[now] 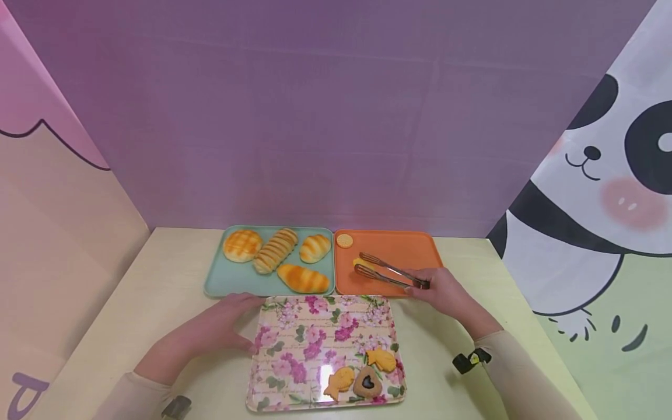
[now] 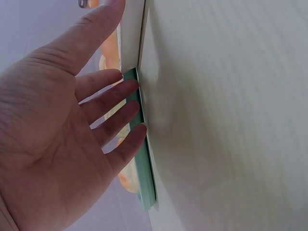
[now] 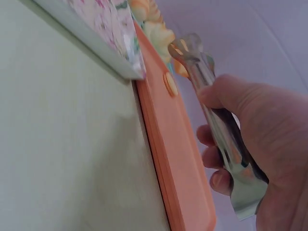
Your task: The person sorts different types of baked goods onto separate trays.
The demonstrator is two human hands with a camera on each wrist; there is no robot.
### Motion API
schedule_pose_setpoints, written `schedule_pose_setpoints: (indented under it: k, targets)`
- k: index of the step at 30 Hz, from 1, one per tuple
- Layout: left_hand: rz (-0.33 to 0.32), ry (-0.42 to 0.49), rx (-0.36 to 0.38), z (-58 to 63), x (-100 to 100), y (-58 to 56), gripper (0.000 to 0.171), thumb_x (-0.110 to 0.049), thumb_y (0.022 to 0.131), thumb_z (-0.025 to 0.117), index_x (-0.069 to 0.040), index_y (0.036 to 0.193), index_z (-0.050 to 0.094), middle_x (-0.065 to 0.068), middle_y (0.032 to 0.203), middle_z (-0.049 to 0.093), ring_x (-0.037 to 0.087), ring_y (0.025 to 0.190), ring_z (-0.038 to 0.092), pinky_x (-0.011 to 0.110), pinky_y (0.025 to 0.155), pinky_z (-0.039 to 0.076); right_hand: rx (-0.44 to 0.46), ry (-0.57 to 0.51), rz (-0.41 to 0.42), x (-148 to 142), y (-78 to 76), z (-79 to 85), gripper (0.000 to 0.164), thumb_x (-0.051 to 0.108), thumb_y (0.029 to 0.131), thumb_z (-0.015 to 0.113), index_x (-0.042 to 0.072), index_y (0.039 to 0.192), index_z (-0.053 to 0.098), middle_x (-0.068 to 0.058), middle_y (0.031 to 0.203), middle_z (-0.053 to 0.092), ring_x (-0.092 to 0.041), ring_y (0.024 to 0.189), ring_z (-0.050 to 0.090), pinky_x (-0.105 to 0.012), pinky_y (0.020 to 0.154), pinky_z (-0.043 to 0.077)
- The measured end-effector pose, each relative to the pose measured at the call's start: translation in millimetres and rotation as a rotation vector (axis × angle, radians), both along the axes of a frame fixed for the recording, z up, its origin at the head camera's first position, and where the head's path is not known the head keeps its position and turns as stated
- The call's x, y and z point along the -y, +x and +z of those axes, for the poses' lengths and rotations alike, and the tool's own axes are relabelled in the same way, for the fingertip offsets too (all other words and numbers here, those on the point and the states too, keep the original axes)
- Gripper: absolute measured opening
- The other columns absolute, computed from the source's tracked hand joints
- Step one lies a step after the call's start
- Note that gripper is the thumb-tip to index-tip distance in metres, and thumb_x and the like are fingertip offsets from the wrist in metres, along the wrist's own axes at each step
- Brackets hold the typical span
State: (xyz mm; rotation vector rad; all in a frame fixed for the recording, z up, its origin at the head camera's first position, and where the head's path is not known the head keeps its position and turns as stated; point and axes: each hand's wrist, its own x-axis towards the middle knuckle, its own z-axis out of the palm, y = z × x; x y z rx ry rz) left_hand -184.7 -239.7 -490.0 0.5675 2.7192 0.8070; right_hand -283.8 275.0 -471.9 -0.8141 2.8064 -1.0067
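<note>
My right hand (image 1: 438,289) grips metal tongs (image 1: 391,273) around their arms, above the orange tray (image 1: 404,248). The tong heads point left and stand apart, with a small yellow piece (image 1: 363,264) showing between them. Whether they touch it, I cannot tell. My left hand (image 1: 217,326), fingers spread and relaxed, is at the left edge of the floral tray (image 1: 299,344), its palm and fingers showing in the left wrist view. Two fish-shaped cookies (image 1: 381,360) and a brown cookie with a dark heart centre (image 1: 367,382) lie at that tray's front right.
Behind the floral tray, a teal tray (image 1: 217,280) holds several breads, among them a round scored bun (image 1: 242,245) and a long ridged loaf (image 1: 275,251). A round cookie (image 1: 344,241) sits in the orange tray's back left corner. A purple wall (image 1: 336,128) rises behind.
</note>
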Motion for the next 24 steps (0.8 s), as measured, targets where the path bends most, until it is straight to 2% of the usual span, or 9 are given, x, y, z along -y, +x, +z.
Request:
schedule_pose_setpoints:
  k: [5,9,17,24]
  targets:
    - [-0.005,-0.003,-0.016,-1.5,0.3,0.2,0.105,-0.049,0.074,0.101,-0.004,0.159,0.057,0.022,0.162,0.055,0.051,0.152,0.044,0.071,0.125,0.036,-0.009,-0.009,-0.120,0.7,-23.6,-7.5,0.037,0.015,0.101,0.082,0.000,0.135,0.078,0.006,0.068,0.056,-0.010,0.056,0.042,-0.024,0.048,0.032]
    - [-0.014,0.005,-0.033,-2.2,0.2,1.0,0.107,-0.050,0.074,0.100,-0.001,0.159,0.056,0.023,0.162,0.055,0.053,0.152,0.044,0.071,0.126,0.035,-0.029,-0.015,-0.172,2.4,-40.3,-13.4,0.037,0.014,0.101,0.081,0.000,0.135,0.078,0.005,0.066,0.057,-0.011,0.057,0.042,-0.024,0.049,0.031]
    - [-0.007,0.001,-0.024,0.6,-1.4,2.5,0.105,-0.048,0.075,0.101,-0.002,0.158,0.056,0.022,0.162,0.055,0.052,0.152,0.044,0.070,0.125,0.036,-0.013,-0.041,-0.197,9.1,-59.5,-13.9,0.044,0.015,0.103,0.079,0.000,0.144,0.072,0.001,0.068,0.060,-0.014,0.056,0.041,-0.025,0.048,0.033]
    - [-0.005,-0.002,-0.017,0.9,-0.8,2.0,0.106,-0.050,0.076,0.100,-0.003,0.159,0.056,0.021,0.163,0.054,0.052,0.153,0.043,0.071,0.126,0.036,0.001,-0.021,-0.214,15.5,-67.3,-11.4,0.043,0.015,0.102,0.080,-0.001,0.141,0.073,0.003,0.065,0.053,-0.013,0.055,0.039,-0.024,0.048,0.031]
